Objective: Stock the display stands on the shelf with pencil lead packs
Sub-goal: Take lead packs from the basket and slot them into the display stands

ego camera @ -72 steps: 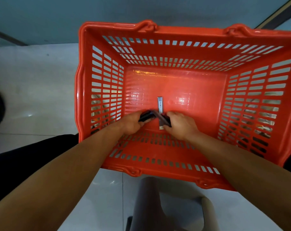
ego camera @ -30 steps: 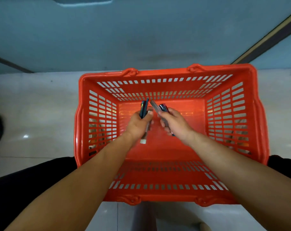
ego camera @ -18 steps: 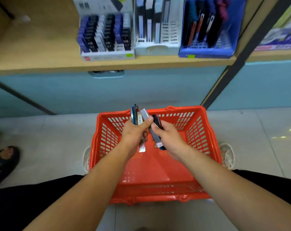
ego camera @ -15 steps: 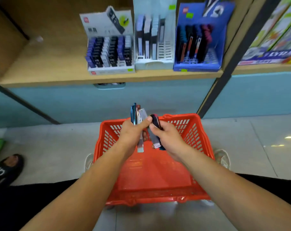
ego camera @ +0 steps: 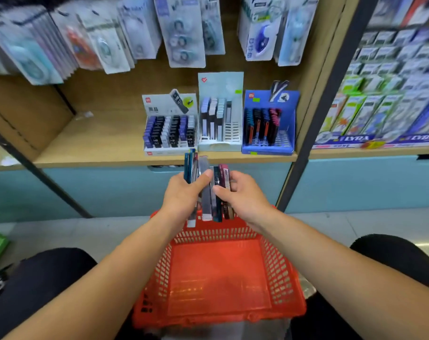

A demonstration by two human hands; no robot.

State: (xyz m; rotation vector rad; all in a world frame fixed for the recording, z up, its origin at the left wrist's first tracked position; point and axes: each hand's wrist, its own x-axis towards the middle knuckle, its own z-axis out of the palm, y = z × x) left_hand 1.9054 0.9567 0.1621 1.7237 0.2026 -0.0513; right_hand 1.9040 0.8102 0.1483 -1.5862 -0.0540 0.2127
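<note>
**Lead packs gathered in both hands, sorting in front of the shelf**

The light wooden shelf (ego camera: 98,148) runs above and beyond the fingers (ego camera: 202,179), its front edge just past the pack tops. The orange slotted plastic basket (ego camera: 282,278) sits below them and seems to hold nothing. Ahead stand the grey-white card display stand (ego camera: 169,150), the pale tall display stand (ego camera: 220,143) and the blue card display stand (ego camera: 268,148), the last two with bare front slots. The left hand (ego camera: 184,195) and right hand (ego camera: 245,202) each curl round slim upright pencil lead packs (ego camera: 206,204), and the two bunches touch. Next, I judge, one pack must be singled out, lifted over the edge and lowered into a bare slot.
</note>
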